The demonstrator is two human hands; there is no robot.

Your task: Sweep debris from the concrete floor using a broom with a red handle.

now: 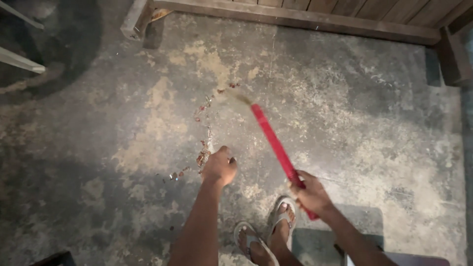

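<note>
My right hand grips the red handle of a broom, which slants up and left; its blurred bristle end reaches the floor near a line of debris. My left hand hangs with fingers curled, just right of the lower end of that debris, and whether it holds anything I cannot tell. The litter is small reddish and brown bits strung in a curve across the worn concrete floor. My feet in grey sandals stand below both hands.
A wooden frame or bench base runs along the top, with posts at the left and right. Pale bars jut in at the upper left. A dark object sits at the bottom right.
</note>
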